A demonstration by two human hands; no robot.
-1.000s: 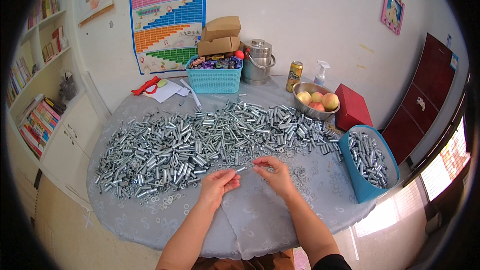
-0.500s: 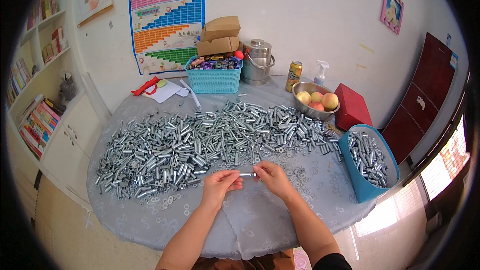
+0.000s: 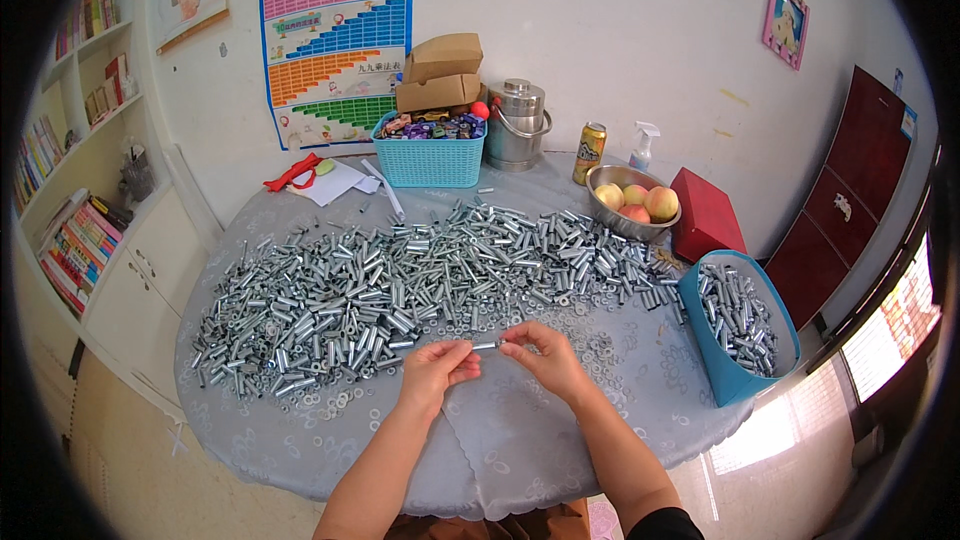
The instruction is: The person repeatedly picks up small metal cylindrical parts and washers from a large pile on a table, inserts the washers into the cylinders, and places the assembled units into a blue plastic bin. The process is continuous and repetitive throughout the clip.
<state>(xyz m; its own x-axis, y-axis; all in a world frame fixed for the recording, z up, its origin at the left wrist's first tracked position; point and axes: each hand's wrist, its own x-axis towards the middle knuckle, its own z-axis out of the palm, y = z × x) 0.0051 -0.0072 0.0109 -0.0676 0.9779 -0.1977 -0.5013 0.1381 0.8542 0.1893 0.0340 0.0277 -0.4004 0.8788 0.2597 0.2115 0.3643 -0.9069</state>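
1. your left hand (image 3: 432,368) pinches the left end of a short shiny metal rod (image 3: 485,345) between thumb and fingers, probably to give it a firm anchor.
2. your right hand (image 3: 540,352) is closed at the rod's other end with its fingertips; whether a small ring sits under them is too tiny to tell.
3. the rod lies nearly level between your two hands, above the front half of the worktop (image 3: 560,440), perhaps so both ends are easy to see and reach.
4. a broad pile of metal parts (image 3: 350,290) spreads across the middle toward the left edge, just beyond your fingers, which likely makes for short reaches.
5. loose washers (image 3: 345,400) lie along the pile's front side, probably so they can be picked up singly.
6. the blue tub (image 3: 715,370), holding more metal pieces, stands at the right edge, seemingly handy to your right arm.
7. the fruit bowl (image 3: 625,228) and turquoise basket (image 3: 430,165) sit toward the back edge, presumably out of your hands' way.
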